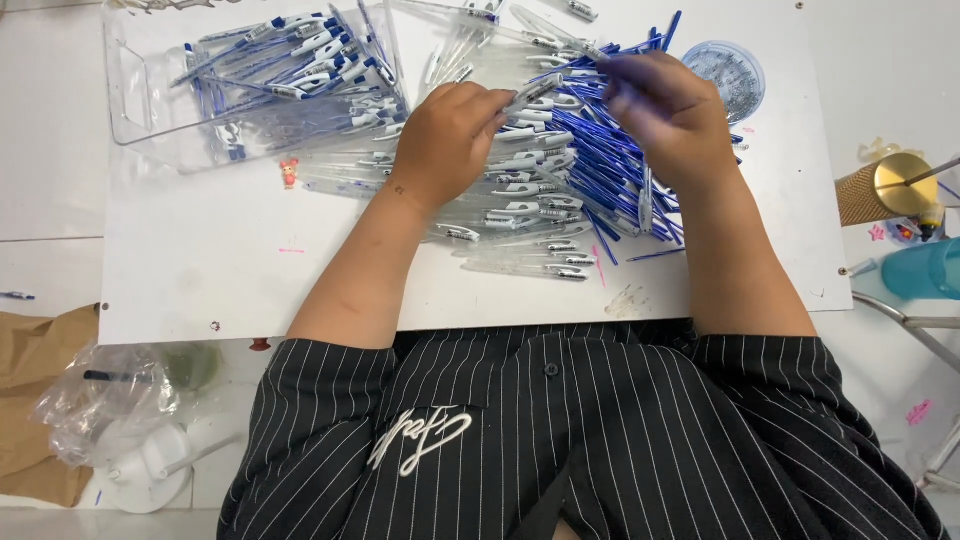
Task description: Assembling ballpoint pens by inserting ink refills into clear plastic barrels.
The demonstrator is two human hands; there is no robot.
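Note:
My left hand (pixel 447 140) grips a clear pen barrel (pixel 532 92) above a heap of clear barrels (pixel 530 215) on the white board (pixel 220 260). My right hand (pixel 668 110) pinches a thin blue refill (pixel 605 60) whose tip meets the barrel's end. Under and beside my right hand lies a pile of loose blue refills (pixel 590 150). A clear plastic tray (pixel 135 100) at the far left holds several assembled blue and white pens (pixel 300 60).
A round clear lid (pixel 735 75) lies at the far right of the board. A gold cylinder (pixel 890 190) and a teal cup (pixel 925 268) stand at the right edge. A crumpled plastic bag (pixel 105 400) and brown paper (pixel 30 360) lie at the lower left.

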